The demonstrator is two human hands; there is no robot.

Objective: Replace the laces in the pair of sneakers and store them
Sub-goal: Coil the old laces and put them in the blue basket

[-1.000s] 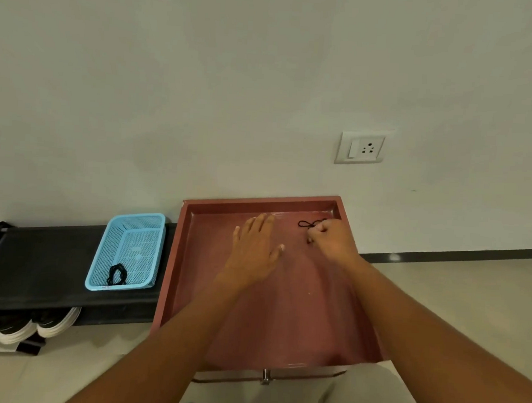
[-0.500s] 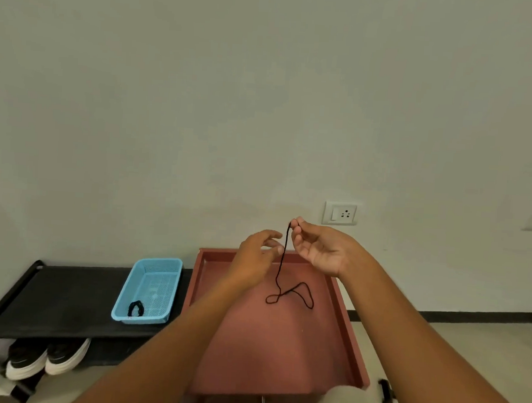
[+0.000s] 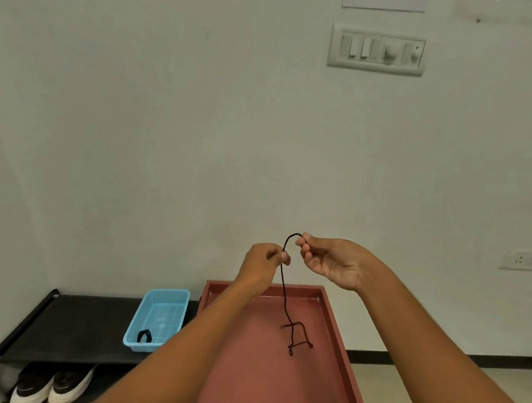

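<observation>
Now that the black lace (image 3: pixel 284 291) has come up off the red tray (image 3: pixel 338 324), both hands hold it high in front of the wall. The right hand (image 3: pixel 332 261) pinches its top end and the left hand (image 3: pixel 262 265) pinches just below, while the tail rests on the tray. I think it can go into a sneaker next. At the left, a black rack (image 3: pixel 73 326) holds a blue basket (image 3: pixel 158 317) with another lace (image 3: pixel 144 336), and the sneakers (image 3: pixel 51 386) sit underneath.

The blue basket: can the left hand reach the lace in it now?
Probably not at once: the left hand pinches the black lace over the red tray. The blue basket itself lies open.
</observation>
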